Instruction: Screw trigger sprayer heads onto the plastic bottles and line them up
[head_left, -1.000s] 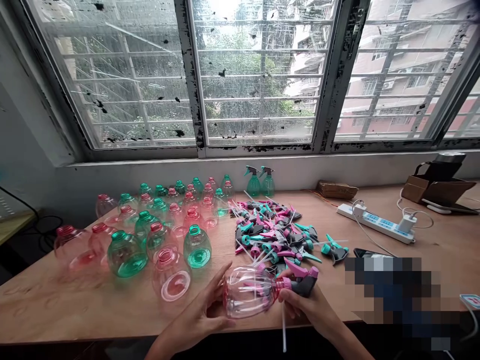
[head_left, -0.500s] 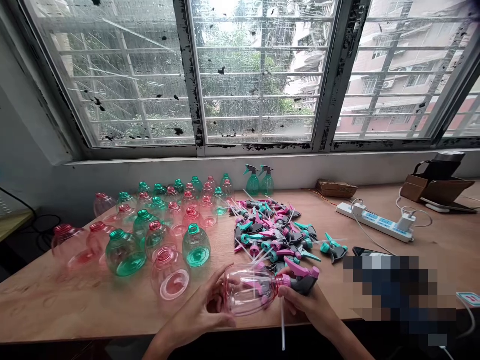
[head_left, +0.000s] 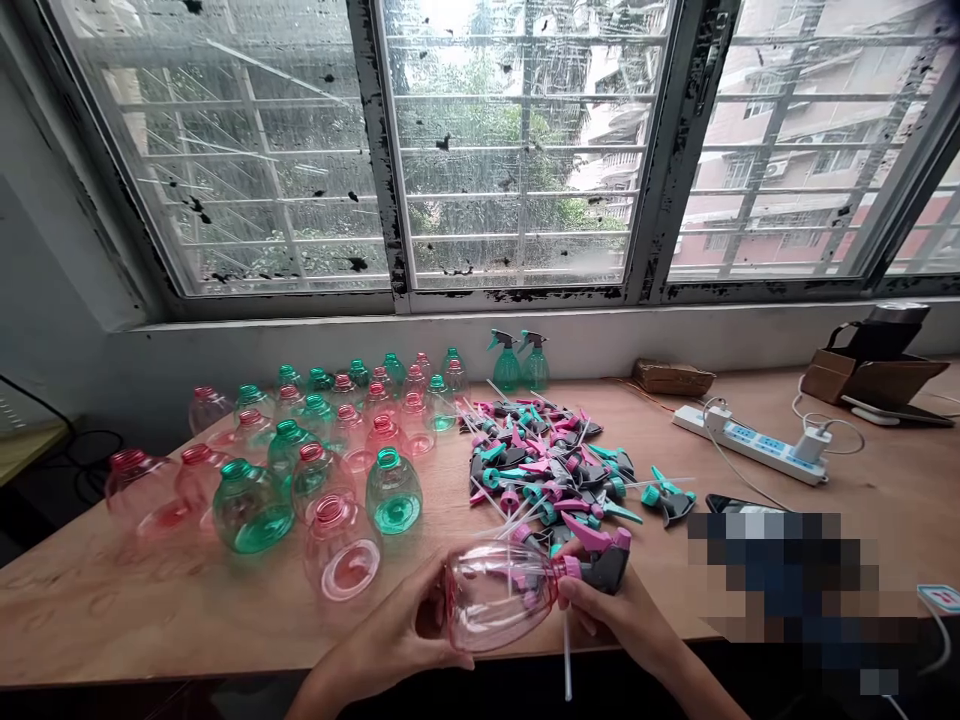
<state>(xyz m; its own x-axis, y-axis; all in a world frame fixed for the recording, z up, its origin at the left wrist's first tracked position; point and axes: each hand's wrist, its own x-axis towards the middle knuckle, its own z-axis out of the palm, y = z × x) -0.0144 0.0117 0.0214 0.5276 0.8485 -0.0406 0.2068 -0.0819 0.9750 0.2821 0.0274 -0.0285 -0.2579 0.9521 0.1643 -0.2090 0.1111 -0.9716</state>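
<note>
A clear pink bottle (head_left: 495, 597) lies on its side in the air above the table's front edge. My left hand (head_left: 420, 620) is closed around its base end. At the neck, my right hand (head_left: 611, 605) grips a pink and dark grey trigger spray head (head_left: 600, 560), its collar against the bottle's mouth; whether it is threaded on, I cannot tell. A clear dip tube (head_left: 568, 660) hangs down below my right hand, outside the bottle. Just behind lies a heap of pink, green and grey spray heads (head_left: 540, 460).
Several pink and green open bottles (head_left: 394, 500) stand at the left. Two green bottles with spray heads (head_left: 506, 365) stand by the wall. To the right are a white power strip (head_left: 750, 445), a small cardboard box (head_left: 673, 377), and a phone (head_left: 739, 503) beside a blurred patch.
The bottle has dropped slightly and its base end has tilted a little lower. The spray head has shifted slightly left with my right hand. Both hands keep their hold.
</note>
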